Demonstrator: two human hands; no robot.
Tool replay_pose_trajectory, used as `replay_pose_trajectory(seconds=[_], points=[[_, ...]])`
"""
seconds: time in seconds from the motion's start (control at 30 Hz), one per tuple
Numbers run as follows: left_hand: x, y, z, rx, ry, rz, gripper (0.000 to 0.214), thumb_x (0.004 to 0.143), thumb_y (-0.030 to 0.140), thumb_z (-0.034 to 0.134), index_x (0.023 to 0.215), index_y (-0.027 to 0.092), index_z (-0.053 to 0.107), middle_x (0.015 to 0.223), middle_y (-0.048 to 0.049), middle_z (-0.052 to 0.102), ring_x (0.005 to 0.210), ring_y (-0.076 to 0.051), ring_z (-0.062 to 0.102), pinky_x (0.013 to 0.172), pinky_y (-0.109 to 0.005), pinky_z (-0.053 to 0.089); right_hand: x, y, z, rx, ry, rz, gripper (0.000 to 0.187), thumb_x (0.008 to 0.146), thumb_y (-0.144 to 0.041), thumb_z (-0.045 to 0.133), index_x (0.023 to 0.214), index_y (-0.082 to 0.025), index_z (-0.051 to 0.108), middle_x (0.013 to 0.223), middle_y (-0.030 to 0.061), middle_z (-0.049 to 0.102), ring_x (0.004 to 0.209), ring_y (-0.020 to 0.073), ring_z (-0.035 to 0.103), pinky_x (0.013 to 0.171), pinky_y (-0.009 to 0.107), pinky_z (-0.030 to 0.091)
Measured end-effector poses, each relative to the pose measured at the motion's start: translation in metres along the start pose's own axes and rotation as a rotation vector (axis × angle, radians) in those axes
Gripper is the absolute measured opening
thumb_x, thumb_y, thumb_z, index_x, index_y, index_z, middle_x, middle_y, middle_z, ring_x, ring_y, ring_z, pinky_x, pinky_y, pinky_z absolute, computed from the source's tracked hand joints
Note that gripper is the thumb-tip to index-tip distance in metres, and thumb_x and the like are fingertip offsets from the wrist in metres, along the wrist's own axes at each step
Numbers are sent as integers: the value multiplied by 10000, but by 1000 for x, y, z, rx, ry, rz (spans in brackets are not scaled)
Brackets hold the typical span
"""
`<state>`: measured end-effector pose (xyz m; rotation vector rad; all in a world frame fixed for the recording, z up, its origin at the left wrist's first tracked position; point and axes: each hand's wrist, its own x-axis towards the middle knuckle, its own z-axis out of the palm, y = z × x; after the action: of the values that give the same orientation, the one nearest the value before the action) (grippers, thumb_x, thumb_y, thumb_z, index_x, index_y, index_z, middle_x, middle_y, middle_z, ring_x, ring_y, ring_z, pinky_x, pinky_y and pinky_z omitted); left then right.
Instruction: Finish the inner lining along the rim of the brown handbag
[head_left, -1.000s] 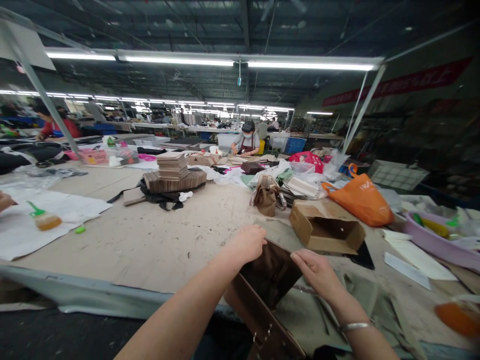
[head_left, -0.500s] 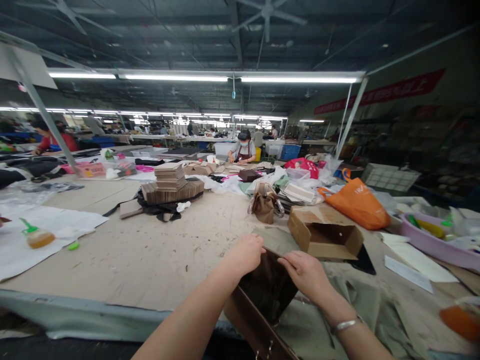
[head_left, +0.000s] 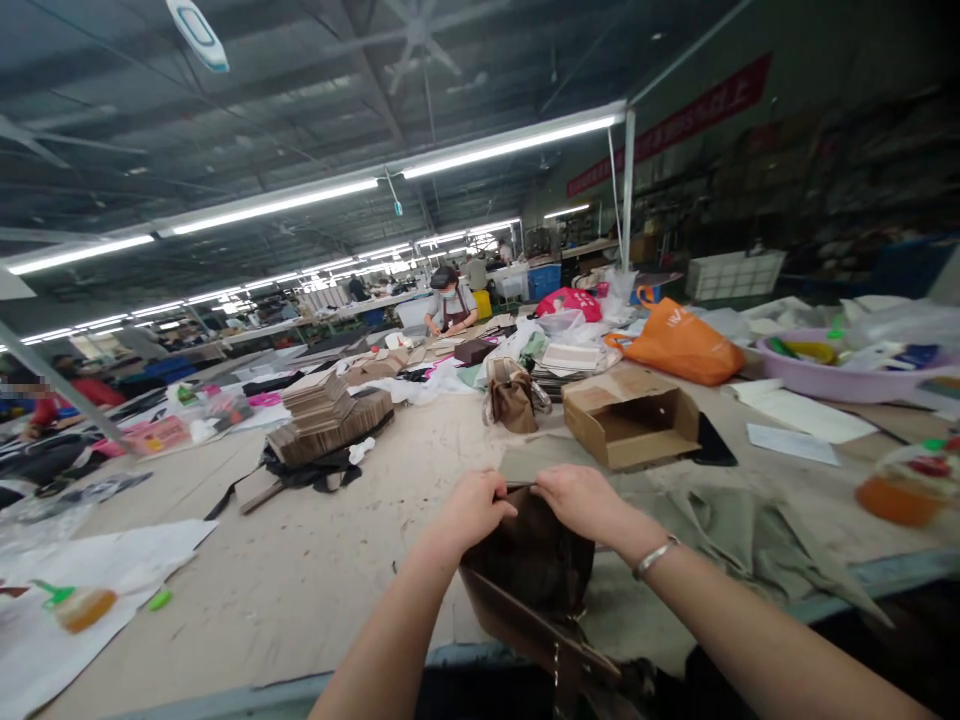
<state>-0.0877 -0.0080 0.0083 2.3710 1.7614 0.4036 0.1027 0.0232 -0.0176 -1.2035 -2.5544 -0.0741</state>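
Note:
A dark brown handbag [head_left: 525, 545] gapes open at the table's front edge, its inside facing me. My left hand [head_left: 476, 508] is closed on the far rim at the left. Further right along the same rim, my right hand [head_left: 577, 500] pinches the edge between thumb and fingers; a silver bangle circles that wrist. A chain and metal fittings hang on the bag's near side, partly over the table edge. Under and beside the bag lies olive-green cloth [head_left: 735, 535]. Just beyond my right hand stands an open cardboard box [head_left: 630, 415].
Stacked brown cardboard pieces [head_left: 322, 410] sit at left centre. A small brown bag [head_left: 514, 395], an orange tote [head_left: 679, 340] and a lilac basin [head_left: 825, 378] stand farther right. Glue bottles [head_left: 84, 606] rest at the left and right sides. A co-worker [head_left: 452, 300] works across the table.
The view has tilted and turned right. My hands have come closer together along the bag's rim, still gripping it, and the bag's near side has swung to the right.

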Motion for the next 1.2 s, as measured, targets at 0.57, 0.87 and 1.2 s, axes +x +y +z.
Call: replay_pose_trajectory(seconds=[0.57, 0.87, 1.2], points=[[-4, -7, 8, 39, 139, -127, 169, 850, 244, 510, 719, 165, 581, 740, -25, 626, 725, -152, 557, 658, -255, 376, -11, -4, 1, 37, 32, 0, 295, 918, -339, 394, 793, -203, 624, 792, 63, 659, 747, 185, 589, 644, 267, 376], [0, -1, 12, 87, 182, -196, 158, 845, 240, 520, 726, 162, 588, 790, -49, 650, 770, -174, 582, 677, -267, 381, -12, -6, -6, -16, -37, 9, 402, 943, -387, 316, 806, -191, 640, 805, 70, 677, 765, 196, 619, 667, 279, 404], [-2, -7, 7, -56, 226, -185, 112, 806, 236, 561, 719, 169, 583, 763, -26, 642, 778, -168, 585, 718, -270, 408, 17, -13, -20, -80, -86, -103, 399, 897, -445, 401, 833, -180, 692, 778, 110, 697, 747, 253, 653, 628, 304, 448]])
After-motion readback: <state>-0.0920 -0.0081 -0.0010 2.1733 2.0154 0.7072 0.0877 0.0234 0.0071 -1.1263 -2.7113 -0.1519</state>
